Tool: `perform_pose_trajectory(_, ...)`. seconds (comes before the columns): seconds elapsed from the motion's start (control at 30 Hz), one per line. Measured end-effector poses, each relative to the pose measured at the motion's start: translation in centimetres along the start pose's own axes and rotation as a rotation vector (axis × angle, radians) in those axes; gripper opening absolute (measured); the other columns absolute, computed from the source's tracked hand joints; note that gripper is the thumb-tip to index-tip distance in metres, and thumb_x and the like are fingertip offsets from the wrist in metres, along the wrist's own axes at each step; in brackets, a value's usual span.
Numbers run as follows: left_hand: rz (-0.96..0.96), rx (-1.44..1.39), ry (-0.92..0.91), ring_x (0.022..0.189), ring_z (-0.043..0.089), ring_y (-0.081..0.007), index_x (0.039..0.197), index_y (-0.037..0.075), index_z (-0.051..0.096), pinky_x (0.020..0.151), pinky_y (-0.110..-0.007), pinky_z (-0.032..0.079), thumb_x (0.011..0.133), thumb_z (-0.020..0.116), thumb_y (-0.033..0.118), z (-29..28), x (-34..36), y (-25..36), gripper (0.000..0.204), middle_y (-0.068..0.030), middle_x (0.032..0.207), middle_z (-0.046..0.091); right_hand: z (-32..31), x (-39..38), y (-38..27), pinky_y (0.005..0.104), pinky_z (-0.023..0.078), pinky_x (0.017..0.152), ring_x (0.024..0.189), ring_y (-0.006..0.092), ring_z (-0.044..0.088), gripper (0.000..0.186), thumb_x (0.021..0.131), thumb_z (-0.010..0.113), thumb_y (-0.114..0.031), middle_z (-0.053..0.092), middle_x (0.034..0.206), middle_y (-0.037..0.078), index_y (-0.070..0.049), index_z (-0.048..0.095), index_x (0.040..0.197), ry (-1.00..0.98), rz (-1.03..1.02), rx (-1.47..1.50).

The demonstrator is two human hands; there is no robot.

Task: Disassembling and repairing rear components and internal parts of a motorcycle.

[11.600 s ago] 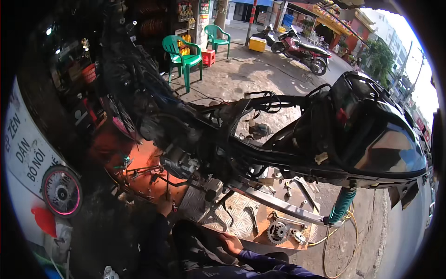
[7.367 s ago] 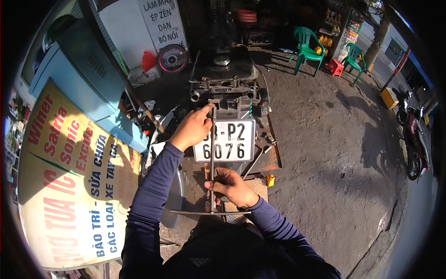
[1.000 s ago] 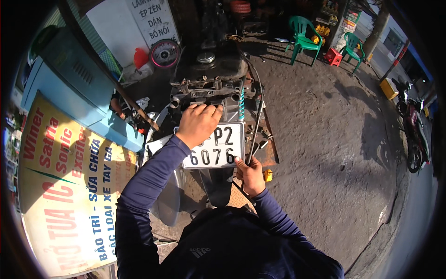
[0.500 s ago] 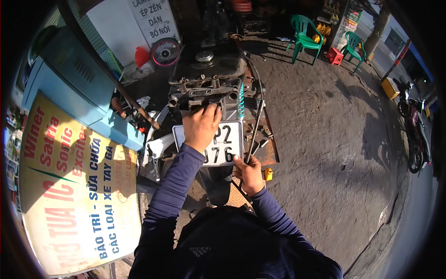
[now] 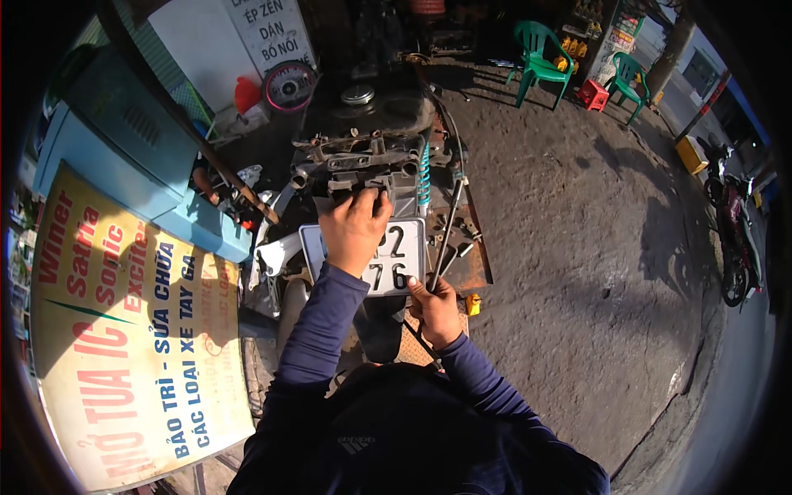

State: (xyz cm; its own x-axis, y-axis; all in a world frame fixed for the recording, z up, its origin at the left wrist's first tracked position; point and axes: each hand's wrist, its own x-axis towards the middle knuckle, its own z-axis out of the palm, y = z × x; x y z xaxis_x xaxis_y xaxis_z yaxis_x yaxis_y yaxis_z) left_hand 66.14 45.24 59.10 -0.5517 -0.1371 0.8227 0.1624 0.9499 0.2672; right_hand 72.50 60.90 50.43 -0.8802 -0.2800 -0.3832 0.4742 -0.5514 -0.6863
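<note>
A white licence plate [image 5: 402,247] with dark characters is at the tail of a stripped motorbike [image 5: 363,115]. My left hand [image 5: 356,233] lies across the plate's upper part, fingers curled against the black tail bracket [image 5: 338,183]; what its fingertips grip is hidden. At the plate's lower right corner, my right hand [image 5: 437,312] is closed, thumb on the front face and fingers behind. Below the plate hangs a black mudguard [image 5: 379,322]. A teal shock spring [image 5: 424,175] shows on the bike's right side, beside a long dark cable or rod [image 5: 454,206] that runs down to my right hand.
Right of the bike lies a rusty tray [image 5: 474,247] with tools and small parts, near a small yellow object [image 5: 473,304]. A yellow signboard [image 5: 148,346] and a blue cabinet [image 5: 124,157] stand left. Another person's hand [image 5: 206,190] shows beside the cabinet. Green chairs [image 5: 540,62] stand far right.
The view has shifted slightly. My left hand remains at the tail bracket and my right hand at the plate's corner, with little visible movement.
</note>
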Motion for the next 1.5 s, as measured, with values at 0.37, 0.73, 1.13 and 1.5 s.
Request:
perform_pose_trajectory(0.37, 0.184, 0.061, -0.465, 0.063, 0.064, -0.0267, 0.105, 0.01, 0.069, 0.059, -0.039, 0.052, 0.081, 0.063, 0.013, -3.1, 2.6, -1.2, 0.024, -0.006, 0.07, 0.062, 0.0, -0.3, -0.6, 0.0227, 0.025, 0.044, 0.05, 0.0034, 0.03, 0.028, 0.091, 0.067, -0.01, 0.04, 0.062, -0.008, -0.013, 0.046, 0.073, -0.045, -0.032, -0.062)
perform_pose_trajectory(0.73, -0.033, -0.051, -0.167, 0.062, 0.066, -0.0297, 0.088, 0.007, 0.068, 0.053, -0.036, 0.051, 0.084, 0.07, 0.012, -0.4, -0.9, -0.7, 0.006, -0.0098, 0.074, 0.068, -0.9, 0.1, 0.5, 0.0228, 0.025, 0.044, 0.05, 0.0043, 0.031, 0.025, 0.091, 0.067, -0.01, 0.04, 0.061, -0.008, -0.013, 0.049, 0.074, -0.001, 0.018, -0.031)
perform_pose_trajectory(1.13, 0.051, -0.071, -0.196, 0.064, 0.066, -0.0257, 0.096, 0.009, 0.068, 0.057, -0.035, 0.053, 0.082, 0.068, 0.013, -1.6, -1.0, -1.0, 0.014, -0.0073, 0.075, 0.066, -1.1, 0.0, -0.1, 0.023, 0.026, 0.043, 0.047, 0.0044, 0.033, 0.021, 0.089, 0.07, -0.012, 0.042, 0.058, -0.006, -0.011, 0.052, 0.077, -0.032, -0.009, -0.032)
perform_pose_trajectory(1.5, 0.086, -0.364, -0.27, 0.072, 0.069, -0.0252, 0.095, 0.004, 0.069, 0.064, -0.031, 0.054, 0.081, 0.069, 0.006, -5.4, 2.7, -0.2, 0.015, -0.0074, 0.081, 0.07, -1.3, 0.1, 0.2, 0.0227, 0.024, 0.044, 0.049, 0.0036, 0.031, 0.021, 0.092, 0.066, -0.01, 0.041, 0.061, -0.008, -0.012, 0.052, 0.077, -0.073, 0.032, -0.044)
